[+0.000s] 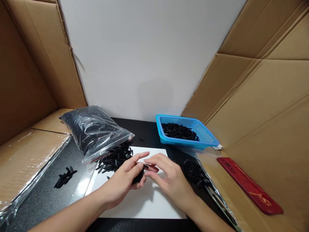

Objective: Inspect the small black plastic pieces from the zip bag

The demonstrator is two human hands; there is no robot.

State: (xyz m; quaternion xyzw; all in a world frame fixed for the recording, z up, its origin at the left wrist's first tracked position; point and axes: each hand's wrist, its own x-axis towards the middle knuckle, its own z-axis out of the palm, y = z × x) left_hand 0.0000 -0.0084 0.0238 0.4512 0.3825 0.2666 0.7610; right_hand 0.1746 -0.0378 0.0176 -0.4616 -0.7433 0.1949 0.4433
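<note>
My left hand (127, 172) is closed around a bunch of small, thin black pieces (138, 178), above a white sheet (142, 206). One dark piece (145, 166) sticks out by its thumb tip. Close beside it is my right hand (166, 174), its thumb and index fingertip apart on either side of that piece; no firm grip shows. Behind the left hand, a loose heap of the same black pieces (116, 158) lies on the sheet, partly under the mouth of a clear plastic bag (96, 129) filled with dark contents.
A blue basket (207, 140) of black pieces stands at the back right. A small black cluster (65, 177) lies at the left; a dark bundle (195, 172) and scissors-like handles (219, 203) are at the right. A red case (251, 187) rests by the cardboard wall (270, 106).
</note>
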